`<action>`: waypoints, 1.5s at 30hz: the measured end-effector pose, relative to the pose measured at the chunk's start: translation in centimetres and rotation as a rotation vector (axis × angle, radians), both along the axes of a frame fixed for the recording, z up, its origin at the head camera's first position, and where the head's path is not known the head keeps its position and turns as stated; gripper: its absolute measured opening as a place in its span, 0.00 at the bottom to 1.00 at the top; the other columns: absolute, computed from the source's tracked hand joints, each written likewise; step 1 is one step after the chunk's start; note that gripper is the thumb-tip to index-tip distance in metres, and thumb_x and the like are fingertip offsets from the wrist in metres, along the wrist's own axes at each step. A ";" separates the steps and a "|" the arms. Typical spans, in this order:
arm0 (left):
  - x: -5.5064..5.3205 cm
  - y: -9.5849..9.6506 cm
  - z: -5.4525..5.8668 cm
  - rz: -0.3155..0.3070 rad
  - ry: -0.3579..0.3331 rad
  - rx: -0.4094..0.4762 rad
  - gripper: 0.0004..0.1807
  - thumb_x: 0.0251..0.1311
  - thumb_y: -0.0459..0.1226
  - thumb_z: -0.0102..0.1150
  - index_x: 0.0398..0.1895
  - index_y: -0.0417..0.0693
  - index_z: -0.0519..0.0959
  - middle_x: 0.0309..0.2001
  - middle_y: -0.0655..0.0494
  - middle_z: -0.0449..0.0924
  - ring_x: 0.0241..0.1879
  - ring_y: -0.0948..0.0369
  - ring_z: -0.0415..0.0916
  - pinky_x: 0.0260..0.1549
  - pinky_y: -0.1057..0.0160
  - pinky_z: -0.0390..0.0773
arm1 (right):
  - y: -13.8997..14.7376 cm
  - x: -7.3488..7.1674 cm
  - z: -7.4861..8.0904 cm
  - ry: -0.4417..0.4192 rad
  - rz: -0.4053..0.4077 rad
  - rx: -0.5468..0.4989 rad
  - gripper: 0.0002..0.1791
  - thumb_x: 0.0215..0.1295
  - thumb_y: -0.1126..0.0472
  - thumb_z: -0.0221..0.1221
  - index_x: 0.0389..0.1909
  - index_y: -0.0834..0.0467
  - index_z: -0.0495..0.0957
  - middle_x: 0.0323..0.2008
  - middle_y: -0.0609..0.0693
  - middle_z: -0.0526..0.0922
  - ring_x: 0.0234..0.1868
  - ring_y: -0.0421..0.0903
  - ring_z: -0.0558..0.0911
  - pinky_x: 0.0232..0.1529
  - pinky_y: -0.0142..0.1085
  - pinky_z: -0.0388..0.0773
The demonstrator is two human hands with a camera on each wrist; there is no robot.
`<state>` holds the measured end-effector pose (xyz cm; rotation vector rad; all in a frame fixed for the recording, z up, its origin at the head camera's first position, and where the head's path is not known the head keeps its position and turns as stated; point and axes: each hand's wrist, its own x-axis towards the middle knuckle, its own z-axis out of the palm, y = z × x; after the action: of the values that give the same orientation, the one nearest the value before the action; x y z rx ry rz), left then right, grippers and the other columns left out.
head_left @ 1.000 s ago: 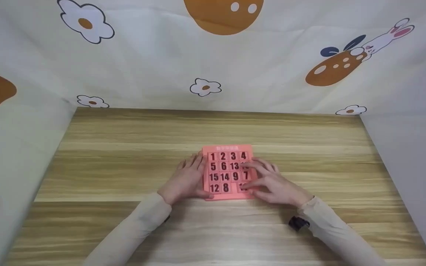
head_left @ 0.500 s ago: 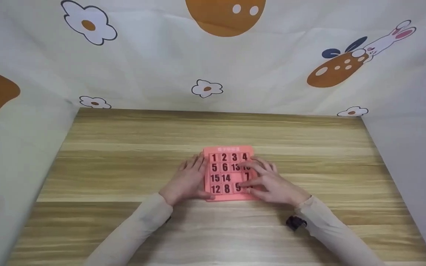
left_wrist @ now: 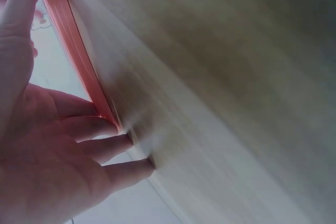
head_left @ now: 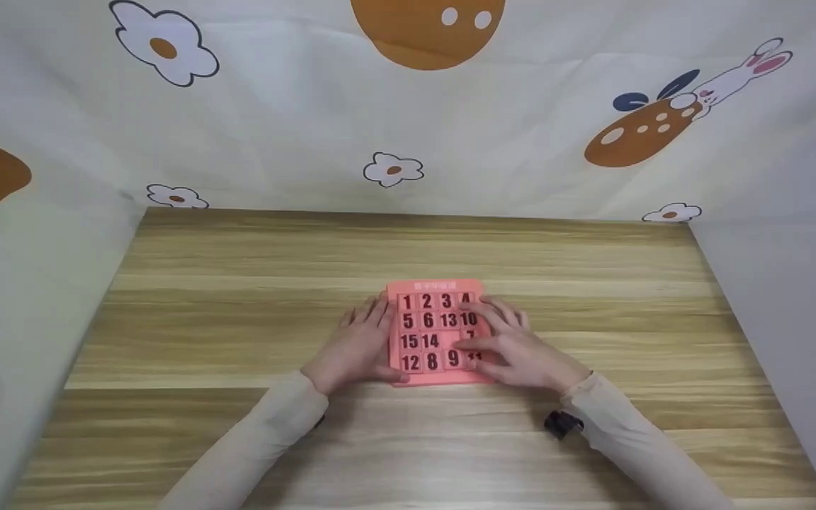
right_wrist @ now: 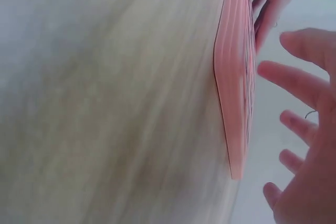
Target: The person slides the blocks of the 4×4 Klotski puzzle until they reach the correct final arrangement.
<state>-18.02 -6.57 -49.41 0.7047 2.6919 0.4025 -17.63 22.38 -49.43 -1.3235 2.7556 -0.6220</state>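
Note:
A pink number slide puzzle (head_left: pixel 443 380) lies flat on the table, its numbered tiles in rows. A gap shows in the third row, right of tile 14 (head_left: pixel 430 341), with tile 9 (head_left: pixel 453 358) just below it. Along the puzzle's left side rests my left hand (head_left: pixel 357 348), fingers straight and thumb at the near corner. In the left wrist view its fingertips meet the pink edge (left_wrist: pixel 79 51) and the tabletop. My right hand (head_left: pixel 521 354) spreads over the right-hand tiles, a fingertip by the gap, partly hiding tiles 7 and 11. The right wrist view shows its fingers apart.
The wooden table (head_left: pixel 252 283) extends around the puzzle. A pale cloth (head_left: pixel 280 127) printed with flowers and carrots encloses its back and sides. A small black device (head_left: pixel 564 425) sits at my right wrist.
Tile 9 has slid down from the third row into the bottom row, after tile 11 went right. Since then my right fingers have shifted slightly, uncovering tile 10. My left hand stays put.

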 end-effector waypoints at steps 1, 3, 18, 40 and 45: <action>0.0 0.0 0.0 0.000 0.001 0.001 0.67 0.42 0.65 0.68 0.75 0.33 0.46 0.75 0.38 0.41 0.73 0.43 0.40 0.68 0.40 0.44 | 0.0 0.0 0.0 -0.002 0.008 -0.001 0.17 0.63 0.51 0.61 0.52 0.50 0.83 0.70 0.61 0.59 0.69 0.67 0.53 0.61 0.69 0.47; 0.0 -0.1 0.0 -0.001 -0.006 -0.003 0.68 0.42 0.65 0.68 0.75 0.33 0.45 0.75 0.38 0.40 0.73 0.43 0.39 0.68 0.41 0.43 | -0.1 0.0 -0.1 0.000 0.012 -0.009 0.15 0.63 0.51 0.62 0.49 0.50 0.84 0.70 0.60 0.59 0.69 0.68 0.53 0.61 0.69 0.48; 0.0 -0.1 -0.1 -0.004 -0.013 -0.001 0.69 0.41 0.66 0.68 0.75 0.34 0.44 0.75 0.38 0.37 0.73 0.44 0.37 0.68 0.42 0.41 | -0.4 -0.8 -0.1 -0.005 -0.039 -0.020 0.20 0.63 0.51 0.61 0.54 0.53 0.82 0.71 0.59 0.58 0.70 0.68 0.49 0.60 0.70 0.46; -0.1 0.0 0.0 -0.004 -0.008 -0.026 0.69 0.41 0.67 0.66 0.75 0.34 0.44 0.75 0.39 0.38 0.73 0.44 0.37 0.68 0.41 0.43 | 0.3 -0.9 0.3 -0.001 -0.233 -0.058 0.20 0.61 0.56 0.62 0.53 0.59 0.80 0.67 0.63 0.60 0.69 0.65 0.53 0.63 0.63 0.46; -0.2 0.0 -0.1 0.001 -0.017 -0.033 0.69 0.40 0.67 0.67 0.75 0.35 0.44 0.75 0.39 0.37 0.73 0.44 0.36 0.68 0.42 0.42 | 0.4 -1.0 0.3 -0.006 -0.295 -0.022 0.20 0.58 0.57 0.63 0.50 0.63 0.79 0.65 0.64 0.61 0.68 0.64 0.53 0.63 0.62 0.46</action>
<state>-18.17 -6.53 -49.48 0.6871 2.6769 0.3619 -18.59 22.76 -49.18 -0.9212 2.9717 -0.6676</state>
